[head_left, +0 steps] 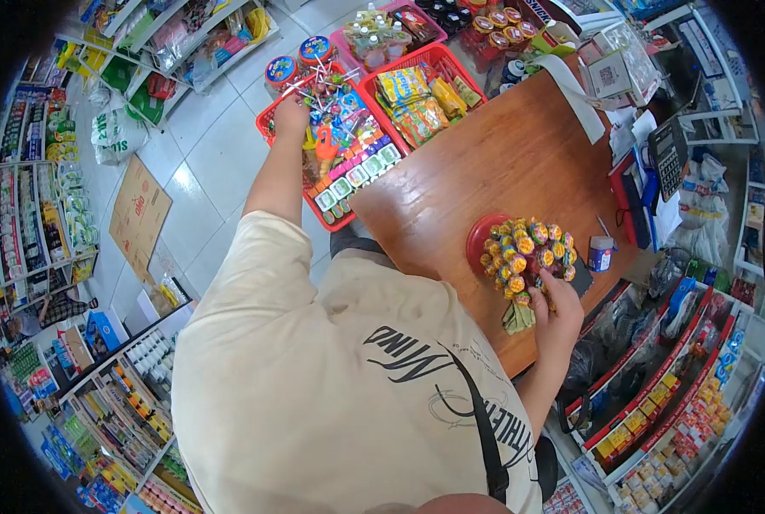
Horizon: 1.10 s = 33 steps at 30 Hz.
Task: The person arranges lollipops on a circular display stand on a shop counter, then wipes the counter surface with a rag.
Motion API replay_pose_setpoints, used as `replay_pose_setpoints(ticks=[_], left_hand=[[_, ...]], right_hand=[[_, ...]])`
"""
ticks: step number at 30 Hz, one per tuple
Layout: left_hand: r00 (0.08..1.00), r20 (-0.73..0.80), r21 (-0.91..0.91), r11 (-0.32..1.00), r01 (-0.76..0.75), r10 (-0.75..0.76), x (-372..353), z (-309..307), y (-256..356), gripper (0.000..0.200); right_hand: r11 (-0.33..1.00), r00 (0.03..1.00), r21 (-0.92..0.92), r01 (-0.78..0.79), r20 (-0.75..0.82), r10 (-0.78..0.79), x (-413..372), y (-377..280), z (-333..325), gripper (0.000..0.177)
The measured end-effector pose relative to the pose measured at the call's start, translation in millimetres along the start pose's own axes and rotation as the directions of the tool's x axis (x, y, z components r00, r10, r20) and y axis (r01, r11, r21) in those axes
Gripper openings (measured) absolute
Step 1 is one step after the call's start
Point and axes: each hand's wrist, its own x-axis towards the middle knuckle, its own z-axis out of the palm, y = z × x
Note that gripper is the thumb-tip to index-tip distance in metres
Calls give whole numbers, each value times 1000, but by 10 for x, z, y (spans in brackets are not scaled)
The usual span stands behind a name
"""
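My left hand [291,117] reaches into the far left corner of a red basket [343,224]. Its fingers are curled down among loose lollipops [321,92] with white sticks, and what they grip is hidden. On the wooden table, a round lollipop stand with a red base [478,245] carries many yellow-orange wrapped lollipops [517,265]. At the near right side of this stand is my right hand [561,310], thumb and fingers bent around a lollipop there, partly covered by the fingers. A crumpled green-yellow piece [518,319] lies beside the stand.
The brown table [451,184] holds a small blue-white jar [601,254], a calculator [667,158] and papers. Beyond my left hand stand two round blue-red tubs [315,49]. Another red basket [388,110] holds yellow snack packets. Cardboard [140,214] lies on the tiles; stocked shelves surround me.
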Motion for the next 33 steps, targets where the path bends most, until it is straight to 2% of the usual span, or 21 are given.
replay_pose_setpoints(ticks=[5, 10, 13, 14, 17, 20, 23, 26, 29, 30, 33], left_hand=[[980, 52, 92, 976, -196, 192, 220, 63, 133, 31], [939, 151, 5, 949, -314, 310, 404, 164, 257, 20], [939, 239, 99, 956, -275, 246, 410, 183, 361, 19], [963, 192, 86, 974, -210, 191, 416, 231, 365, 21], [997, -27, -141, 987, -73, 70, 446, 324, 340, 25], [998, 58, -373, 927, 40, -20, 785, 574, 86, 29], [985, 127, -206, 974, -90, 118, 835, 551, 89, 32], [969, 164, -126, 979, -163, 182, 836, 639, 104, 31], [972, 154, -157, 976, -152, 176, 781, 531, 290, 32], [946, 297, -230, 971, -64, 133, 810, 527, 326, 37], [950, 229, 161, 954, -252, 212, 651, 372, 508, 36]], right_hand=[[993, 993, -7, -115, -23, 115, -65, -37, 20, 43], [996, 992, -24, -89, -93, 86, -95, -78, 2, 44], [990, 987, -81, -118, -121, 108, -136, -16, -47, 41], [987, 986, -113, -111, -135, 96, -144, 5, -61, 38], [981, 976, -122, -149, -176, 127, -169, 47, -93, 36], [978, 976, -141, -156, -176, 130, -140, 111, -104, 33], [981, 979, -120, -149, -160, 129, -91, 100, -96, 32], [984, 980, -109, -140, -156, 122, -76, 139, -55, 32], [982, 979, -98, -164, -138, 150, -92, 94, -25, 32], [980, 977, -89, -180, -130, 168, -108, 83, -21, 32], [981, 981, -103, -163, -120, 150, -167, 89, -2, 32]])
